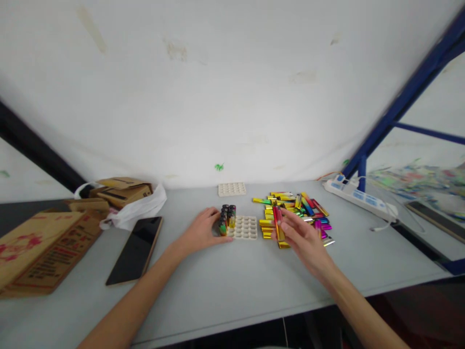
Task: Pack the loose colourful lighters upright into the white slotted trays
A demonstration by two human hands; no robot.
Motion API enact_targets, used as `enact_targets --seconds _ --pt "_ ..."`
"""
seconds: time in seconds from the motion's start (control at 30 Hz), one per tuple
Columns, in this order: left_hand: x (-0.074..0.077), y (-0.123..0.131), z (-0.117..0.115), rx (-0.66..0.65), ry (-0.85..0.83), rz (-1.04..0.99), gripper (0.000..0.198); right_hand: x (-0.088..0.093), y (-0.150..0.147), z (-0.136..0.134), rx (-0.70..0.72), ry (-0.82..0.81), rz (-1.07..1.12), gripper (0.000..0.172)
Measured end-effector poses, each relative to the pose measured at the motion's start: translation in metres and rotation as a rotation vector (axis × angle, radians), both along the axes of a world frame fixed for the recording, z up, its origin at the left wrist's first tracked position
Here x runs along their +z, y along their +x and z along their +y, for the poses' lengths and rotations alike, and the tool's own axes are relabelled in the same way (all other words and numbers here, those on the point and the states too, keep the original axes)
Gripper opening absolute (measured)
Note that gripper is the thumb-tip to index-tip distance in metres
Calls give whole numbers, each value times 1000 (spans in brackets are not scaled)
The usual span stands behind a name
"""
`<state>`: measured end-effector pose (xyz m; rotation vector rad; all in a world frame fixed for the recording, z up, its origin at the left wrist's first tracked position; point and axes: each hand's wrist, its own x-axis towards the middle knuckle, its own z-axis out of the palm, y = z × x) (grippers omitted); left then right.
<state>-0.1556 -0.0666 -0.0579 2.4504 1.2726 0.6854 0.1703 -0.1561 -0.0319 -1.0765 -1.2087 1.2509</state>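
My left hand (201,231) rests on the table with its fingers curled against the left side of a white holed tray (246,228). Several dark lighters (227,218) stand upright in the tray's left rows. My right hand (303,237) hovers over a pile of shiny coloured lighters (296,213) to the right of the tray. Its fingers pinch a red and gold lighter (279,227) held roughly upright.
A second white holed tray (231,189) lies at the back by the wall. A dark phone (136,249) lies left of my left arm. Cardboard boxes (39,249) and a white plastic bag (140,208) fill the left side. A white power strip (358,198) sits at the right.
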Motion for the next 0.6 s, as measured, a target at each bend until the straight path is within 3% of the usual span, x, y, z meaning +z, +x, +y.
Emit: enact_targets --seconds 0.17,0.3,0.43,0.5,0.6 --pt "0 1 -1 -6 -10 14 61 26 -43 40 130 -80 163 42" --pt "-1 1 -2 -5 -3 10 61 29 -68 65 241 -148 289 29" --pt "-2 0 -2 2 7 6 63 15 -81 72 351 -321 297 49" --pt "-2 0 -3 8 10 6 64 8 -85 70 337 -359 262 58" --pt "-2 0 -3 11 6 8 65 3 -88 66 275 -365 222 58"
